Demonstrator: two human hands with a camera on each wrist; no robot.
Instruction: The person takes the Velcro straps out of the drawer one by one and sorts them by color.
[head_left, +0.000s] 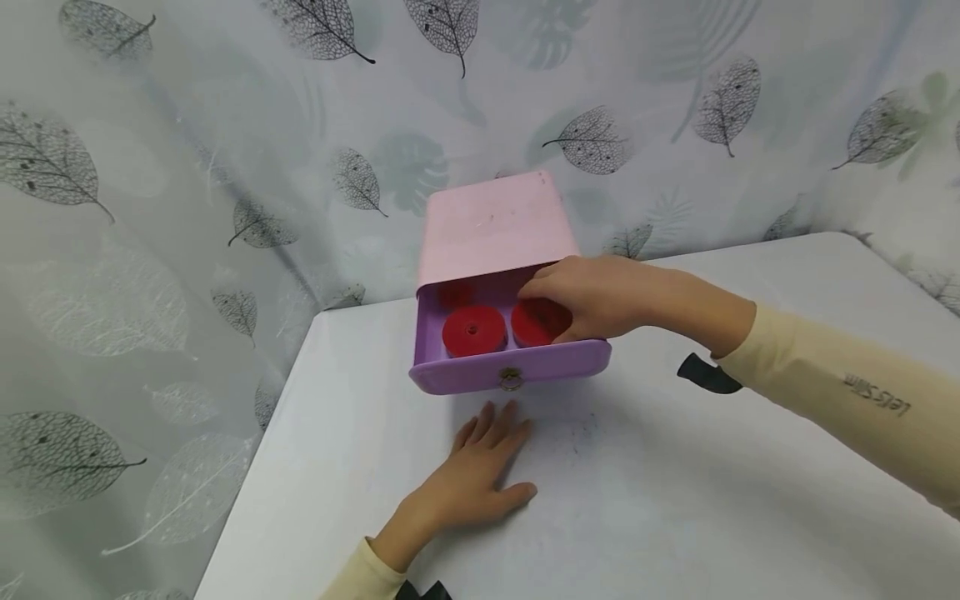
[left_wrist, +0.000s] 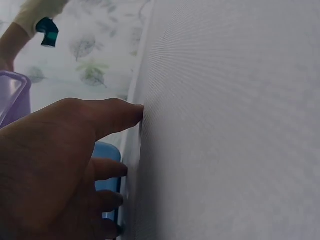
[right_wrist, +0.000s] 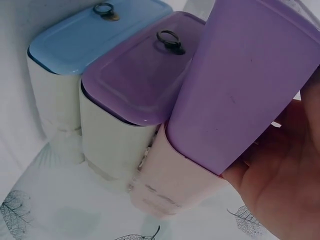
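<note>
A purple drawer (head_left: 465, 374) with a ring pull stands pulled out of its pink housing (head_left: 495, 221). Inside it, a flat round red roll (head_left: 474, 330) with a small centre hole sits at front left, and another red piece (head_left: 456, 293) shows in shadow behind. My right hand (head_left: 592, 292) reaches over the drawer's right side and grips a second red roll (head_left: 536, 322), its fingers at the far edge and thumb at the near side. In the right wrist view that roll is hidden behind the drawer wall. My left hand (head_left: 476, 479) rests on the white table, fingers spread, in front of the drawer.
Below the open drawer, in the right wrist view, are a shut purple drawer (right_wrist: 135, 70) and a shut blue drawer (right_wrist: 100, 35), each with a ring pull. Leaf-patterned curtain (head_left: 352, 100) hangs behind the white table (head_left: 675, 500).
</note>
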